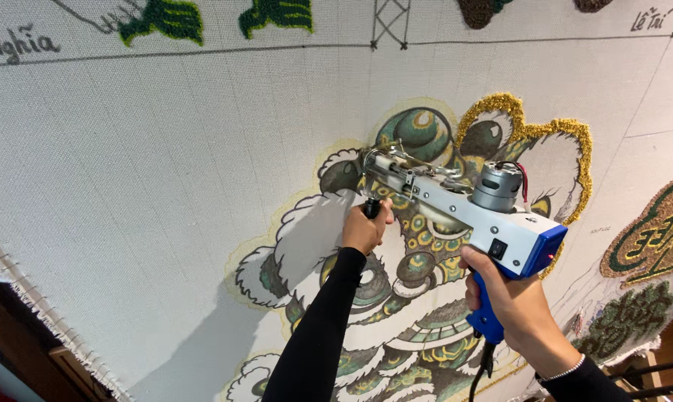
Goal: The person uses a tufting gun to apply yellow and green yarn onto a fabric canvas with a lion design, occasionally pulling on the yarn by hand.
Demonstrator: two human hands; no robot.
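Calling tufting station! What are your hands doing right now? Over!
Left hand shut on tufting gun's black front handle. Right hand shut on blue rear grip. Gun tip against cloth, at the lion design. Nothing in the way.

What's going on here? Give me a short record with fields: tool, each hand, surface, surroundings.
Tool: white and blue tufting gun, its tip against the cloth
Left hand: left hand grips the gun's black front handle
Right hand: right hand holds the blue rear grip
Surface: stretched white cloth with a partly tufted lion-head design
Surroundings: gold tufted outline; green tufted patches
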